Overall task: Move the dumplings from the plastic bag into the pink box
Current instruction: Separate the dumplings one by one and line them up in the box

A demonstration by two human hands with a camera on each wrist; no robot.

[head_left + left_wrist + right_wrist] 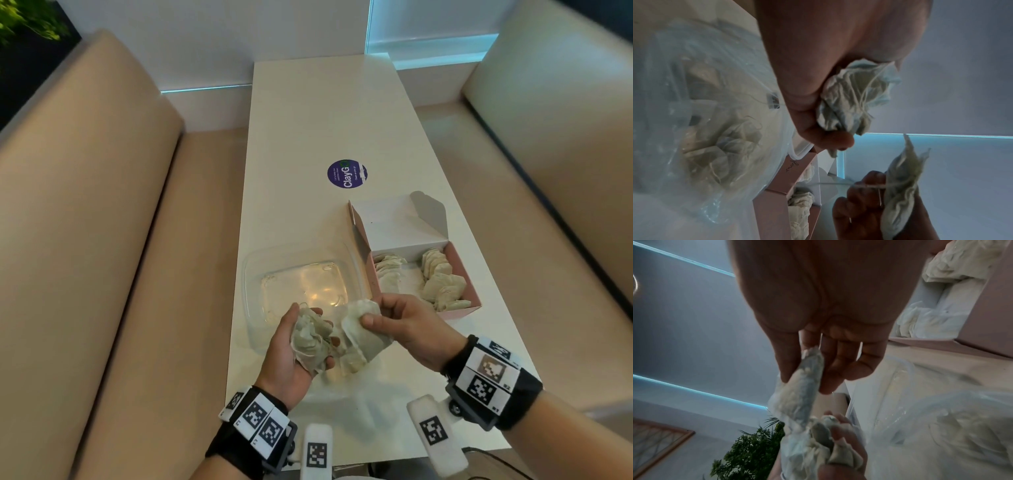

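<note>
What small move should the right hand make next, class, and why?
Probably carry its dumpling rightward and set it in the pink box. The right hand already pinches one dumpling apart from the clump in the left hand, and the box lies open close beside it, partly filled.

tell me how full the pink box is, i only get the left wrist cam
Observer: The pink box holds two rows of dumplings, one along each side, with a bare strip between them.
Operator: where are the hands relative to it
Observer: Left of it. The left hand, gripping a clump of dumplings, and the right hand, pinching a single dumpling, are over the near edge of a clear container.
Operator: anything in that container
Observer: No dumplings. Its base shows only faint residue.
</note>
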